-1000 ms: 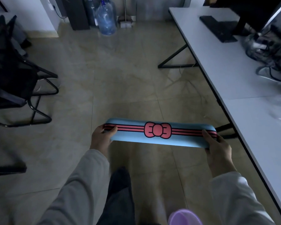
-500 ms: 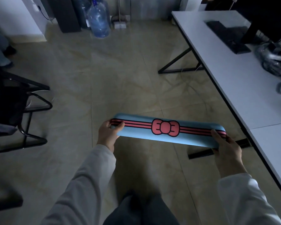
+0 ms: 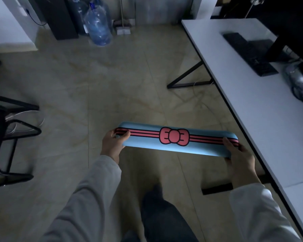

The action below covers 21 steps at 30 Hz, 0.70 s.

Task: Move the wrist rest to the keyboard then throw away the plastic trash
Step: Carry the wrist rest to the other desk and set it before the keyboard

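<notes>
I hold a long blue wrist rest (image 3: pixel 178 145) with red stripes and a red bow level in front of me, above the floor. My left hand (image 3: pixel 113 143) grips its left end and my right hand (image 3: pixel 239 154) grips its right end, close to the near edge of the white desk (image 3: pixel 248 105). A black keyboard (image 3: pixel 249 53) lies on the desk farther ahead, in front of a dark monitor. Crumpled clear plastic (image 3: pixel 299 84) sits on the desk at the right edge of view, just past the keyboard's near end.
Large water bottles (image 3: pixel 99 27) and a dark cabinet (image 3: pixel 58 18) stand against the far wall. A black chair frame (image 3: pixel 12 137) is at my left. The desk's black leg brace (image 3: pixel 187 79) reaches onto the tiled floor ahead.
I have walked forward along the desk with the wrist rest in both hands. The keyboard and the water bottles are closer and the chair has slid back to the left.
</notes>
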Each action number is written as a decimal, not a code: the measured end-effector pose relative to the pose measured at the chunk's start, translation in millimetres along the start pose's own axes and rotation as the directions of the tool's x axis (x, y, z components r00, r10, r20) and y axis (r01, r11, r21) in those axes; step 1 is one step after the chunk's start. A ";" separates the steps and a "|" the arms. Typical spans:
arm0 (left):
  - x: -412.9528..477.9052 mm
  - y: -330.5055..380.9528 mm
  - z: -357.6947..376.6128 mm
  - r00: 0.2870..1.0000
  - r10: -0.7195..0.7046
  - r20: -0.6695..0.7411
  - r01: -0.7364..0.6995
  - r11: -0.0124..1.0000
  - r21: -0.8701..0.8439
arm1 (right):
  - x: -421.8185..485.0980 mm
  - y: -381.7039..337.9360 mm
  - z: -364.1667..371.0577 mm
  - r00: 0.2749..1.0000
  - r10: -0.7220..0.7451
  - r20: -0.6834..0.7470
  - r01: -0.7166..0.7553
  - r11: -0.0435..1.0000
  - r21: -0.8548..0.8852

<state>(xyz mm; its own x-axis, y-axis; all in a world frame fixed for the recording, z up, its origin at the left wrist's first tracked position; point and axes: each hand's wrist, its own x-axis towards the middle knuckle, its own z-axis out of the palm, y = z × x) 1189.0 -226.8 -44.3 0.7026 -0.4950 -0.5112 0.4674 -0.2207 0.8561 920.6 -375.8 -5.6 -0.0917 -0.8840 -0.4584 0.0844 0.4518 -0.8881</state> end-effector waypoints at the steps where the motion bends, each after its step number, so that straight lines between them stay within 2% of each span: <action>1: 11.9 7.9 13.2 1.000 0.002 0.005 -0.002 1.000 -0.008 | 14.5 -9.2 7.6 1.000 0.000 0.010 0.000 1.000 0.005; 6: 59.0 44.0 65.9 1.000 0.021 -0.005 -0.021 0.999 -0.045 | 70.8 -54.4 42.8 0.999 -0.032 0.020 0.033 0.997 -0.068; 14: 121.0 84.8 106.7 0.998 0.055 -0.018 -0.056 0.997 -0.044 | 132.8 -91.4 96.3 0.998 -0.020 0.063 0.022 0.999 -0.029; 21: 192.5 116.0 142.8 0.998 0.030 0.053 -0.030 1.000 -0.002 | 174.8 -103.7 134.1 0.999 0.012 -0.039 -0.013 0.999 -0.035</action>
<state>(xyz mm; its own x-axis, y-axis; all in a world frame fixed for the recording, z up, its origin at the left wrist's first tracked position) 1301.9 -467.6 -32.4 0.6870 -0.5451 -0.4806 0.4474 -0.2040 0.8708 1028.9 -593.2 10.8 -0.1296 -0.8733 -0.4696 0.0510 0.4671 -0.8827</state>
